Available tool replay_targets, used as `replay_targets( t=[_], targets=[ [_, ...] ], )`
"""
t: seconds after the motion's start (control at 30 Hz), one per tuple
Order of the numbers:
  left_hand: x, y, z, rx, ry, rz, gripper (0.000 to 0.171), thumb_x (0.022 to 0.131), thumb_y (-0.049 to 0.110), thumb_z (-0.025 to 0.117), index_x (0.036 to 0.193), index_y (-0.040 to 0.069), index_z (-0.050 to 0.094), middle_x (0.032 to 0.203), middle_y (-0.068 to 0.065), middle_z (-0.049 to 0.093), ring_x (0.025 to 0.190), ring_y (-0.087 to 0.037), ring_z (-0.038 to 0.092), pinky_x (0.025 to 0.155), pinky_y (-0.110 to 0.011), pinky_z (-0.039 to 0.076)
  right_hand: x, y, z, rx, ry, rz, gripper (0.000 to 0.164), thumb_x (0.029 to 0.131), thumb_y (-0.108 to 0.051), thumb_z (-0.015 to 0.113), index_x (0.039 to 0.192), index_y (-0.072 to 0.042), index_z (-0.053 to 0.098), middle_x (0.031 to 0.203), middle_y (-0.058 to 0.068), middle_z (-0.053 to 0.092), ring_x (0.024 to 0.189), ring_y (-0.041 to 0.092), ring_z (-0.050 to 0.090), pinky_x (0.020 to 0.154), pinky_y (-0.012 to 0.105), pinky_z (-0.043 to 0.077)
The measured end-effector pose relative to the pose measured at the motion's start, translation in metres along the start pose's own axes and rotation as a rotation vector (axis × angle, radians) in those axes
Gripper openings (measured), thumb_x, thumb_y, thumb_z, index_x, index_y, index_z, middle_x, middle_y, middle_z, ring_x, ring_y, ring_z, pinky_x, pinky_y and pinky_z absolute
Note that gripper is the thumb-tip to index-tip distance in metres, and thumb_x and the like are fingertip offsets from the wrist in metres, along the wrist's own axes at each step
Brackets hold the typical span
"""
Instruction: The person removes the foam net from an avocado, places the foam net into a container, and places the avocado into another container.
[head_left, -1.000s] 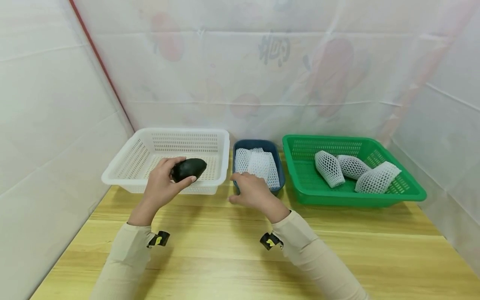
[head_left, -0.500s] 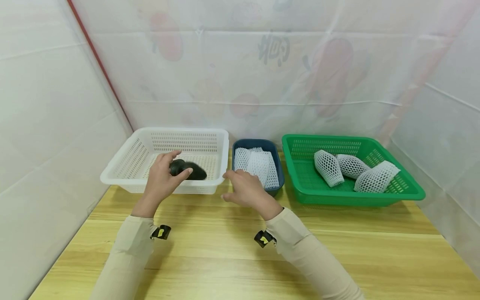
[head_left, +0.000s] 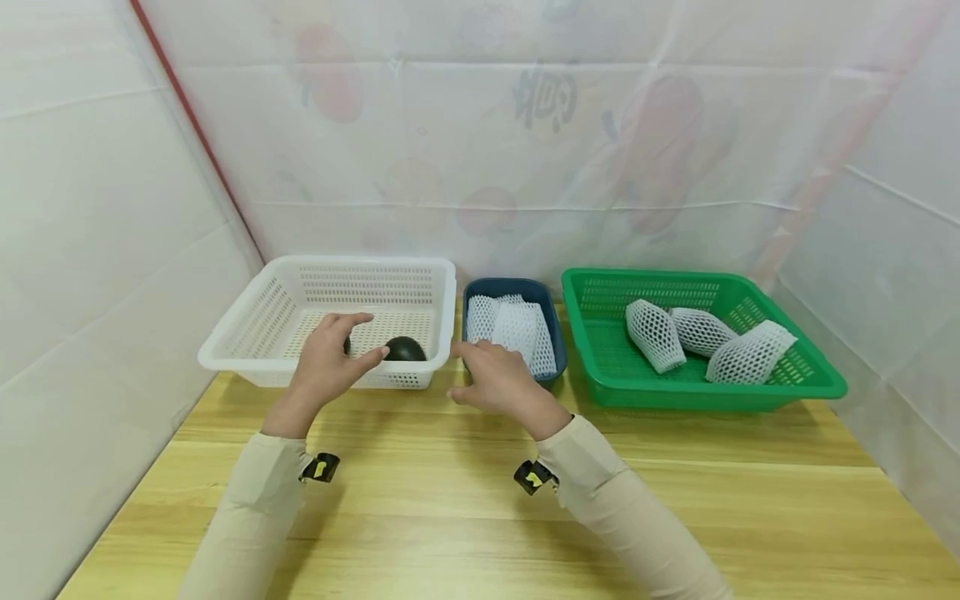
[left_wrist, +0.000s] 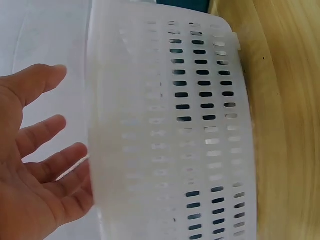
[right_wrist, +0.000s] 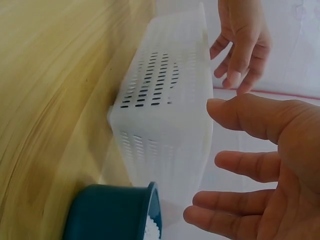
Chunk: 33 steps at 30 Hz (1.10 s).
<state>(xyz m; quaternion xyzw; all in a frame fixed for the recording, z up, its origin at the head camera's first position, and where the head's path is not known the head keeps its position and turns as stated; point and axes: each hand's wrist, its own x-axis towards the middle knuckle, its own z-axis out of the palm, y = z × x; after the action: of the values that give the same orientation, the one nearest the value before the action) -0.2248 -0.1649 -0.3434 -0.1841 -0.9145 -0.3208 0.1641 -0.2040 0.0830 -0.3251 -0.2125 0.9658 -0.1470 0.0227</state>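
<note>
- The left hand (head_left: 327, 360) is over the front rim of the white basket (head_left: 251, 365); its grip is spread, the thumb well apart from the fingers.
- One dark rounded thing (head_left: 406, 350) lies inside that basket near the front wall, just beyond the left thumb; a second patch of dark shows beside the palm, mostly hidden by the hand.
- In the left wrist view, dark colour shows through some of the basket's slots.
- The right hand (head_left: 504, 383) is at the near left corner of the blue bin (head_left: 517, 288), its grip also spread.
- White foam nets (head_left: 513, 329) lie flat and overlapping inside the bin, which stands between the white basket and the green basket (head_left: 720, 395).
- Three net-covered pieces (head_left: 655, 335) rest in the green basket.
- All three containers stand on the wood-grained worktop (head_left: 450, 517).
- On the pale sheet (head_left: 480, 133) behind, a dark mark (head_left: 545, 96) resembles a written character, too faint to read, among washed-out reddish shapes (head_left: 330, 75).
- Each wrist carries a black device (head_left: 321, 468) with a yellow patch; any print there is too small to tell.
</note>
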Motion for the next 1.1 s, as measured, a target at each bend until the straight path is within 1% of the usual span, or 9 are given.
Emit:
replay_targets(
  t=[0.1, 0.2, 0.23, 0.33, 0.43, 0.67, 0.77, 0.9, 1.1],
  targets=[
    [-0.001, 0.005, -0.002, 0.026, -0.066, 0.021, 0.056, 0.080, 0.026, 0.073, 0.127, 0.002, 0.053, 0.116, -0.022, 0.053, 0.098, -0.036, 0.052, 0.083, -0.053, 0.041, -0.003, 0.004, -0.003, -0.016, -0.020, 0.014, 0.053, 0.081, -0.035, 0.071, 0.127, -0.014, 0.055, 0.118, 0.006, 0.058, 0.106, 0.023, 0.053, 0.080, 0.049, 0.042],
    [-0.001, 0.011, -0.004, 0.048, -0.140, 0.047, 0.056, 0.080, 0.029, 0.073, 0.126, 0.003, 0.054, 0.118, -0.020, 0.054, 0.103, -0.037, 0.052, 0.086, -0.053, 0.041, -0.007, 0.010, -0.007, -0.027, -0.023, 0.028, 0.053, 0.081, -0.034, 0.071, 0.127, -0.013, 0.055, 0.118, 0.007, 0.057, 0.106, 0.024, 0.053, 0.081, 0.049, 0.043],
    [-0.001, 0.013, -0.004, 0.053, -0.157, 0.055, 0.056, 0.080, 0.029, 0.073, 0.126, 0.003, 0.055, 0.119, -0.019, 0.054, 0.109, -0.038, 0.050, 0.088, -0.053, 0.040, -0.008, 0.012, -0.008, -0.024, -0.023, 0.033, 0.053, 0.081, -0.034, 0.071, 0.127, -0.013, 0.056, 0.117, 0.007, 0.057, 0.106, 0.024, 0.053, 0.081, 0.049, 0.043],
    [-0.001, 0.020, -0.003, 0.069, -0.183, 0.079, 0.055, 0.080, 0.031, 0.073, 0.124, 0.003, 0.057, 0.119, -0.017, 0.055, 0.108, -0.035, 0.051, 0.088, -0.051, 0.041, -0.010, 0.018, -0.012, -0.018, -0.021, 0.052, 0.055, 0.080, -0.035, 0.072, 0.127, -0.013, 0.055, 0.117, 0.007, 0.057, 0.107, 0.024, 0.052, 0.082, 0.049, 0.043],
    [0.000, 0.028, 0.000, 0.091, -0.186, 0.104, 0.053, 0.079, 0.032, 0.073, 0.122, 0.005, 0.059, 0.116, -0.015, 0.056, 0.105, -0.033, 0.053, 0.086, -0.049, 0.042, -0.013, 0.023, -0.016, -0.019, -0.020, 0.061, 0.056, 0.079, -0.036, 0.072, 0.127, -0.012, 0.055, 0.118, 0.008, 0.057, 0.107, 0.025, 0.052, 0.083, 0.049, 0.043],
    [-0.002, 0.046, 0.012, 0.152, -0.179, 0.228, 0.049, 0.077, 0.034, 0.075, 0.117, 0.008, 0.063, 0.112, -0.011, 0.059, 0.100, -0.029, 0.056, 0.081, -0.045, 0.046, -0.024, 0.036, -0.020, -0.055, -0.034, 0.068, 0.056, 0.079, -0.038, 0.072, 0.127, -0.013, 0.055, 0.118, 0.009, 0.057, 0.107, 0.027, 0.053, 0.081, 0.053, 0.043],
    [-0.004, 0.051, 0.016, 0.178, -0.183, 0.259, 0.049, 0.076, 0.035, 0.075, 0.116, 0.010, 0.063, 0.109, -0.008, 0.059, 0.097, -0.027, 0.056, 0.076, -0.044, 0.047, -0.026, 0.041, -0.022, -0.050, -0.042, 0.062, 0.056, 0.080, -0.038, 0.072, 0.127, -0.012, 0.055, 0.119, 0.011, 0.056, 0.107, 0.028, 0.053, 0.080, 0.054, 0.042],
    [-0.006, 0.057, 0.020, 0.189, -0.186, 0.293, 0.050, 0.075, 0.036, 0.076, 0.116, 0.010, 0.063, 0.107, -0.007, 0.059, 0.094, -0.026, 0.056, 0.074, -0.044, 0.048, -0.029, 0.048, -0.028, -0.041, -0.047, 0.069, 0.057, 0.081, -0.037, 0.071, 0.128, -0.011, 0.054, 0.121, 0.012, 0.055, 0.108, 0.031, 0.052, 0.079, 0.055, 0.041],
    [-0.004, 0.064, 0.028, 0.187, -0.150, 0.368, 0.046, 0.075, 0.034, 0.076, 0.112, 0.010, 0.065, 0.105, -0.006, 0.061, 0.092, -0.025, 0.057, 0.073, -0.042, 0.048, -0.032, 0.059, -0.034, -0.021, -0.045, 0.077, 0.057, 0.082, -0.036, 0.071, 0.129, -0.009, 0.053, 0.123, 0.014, 0.053, 0.109, 0.032, 0.050, 0.080, 0.052, 0.044]
  ],
)
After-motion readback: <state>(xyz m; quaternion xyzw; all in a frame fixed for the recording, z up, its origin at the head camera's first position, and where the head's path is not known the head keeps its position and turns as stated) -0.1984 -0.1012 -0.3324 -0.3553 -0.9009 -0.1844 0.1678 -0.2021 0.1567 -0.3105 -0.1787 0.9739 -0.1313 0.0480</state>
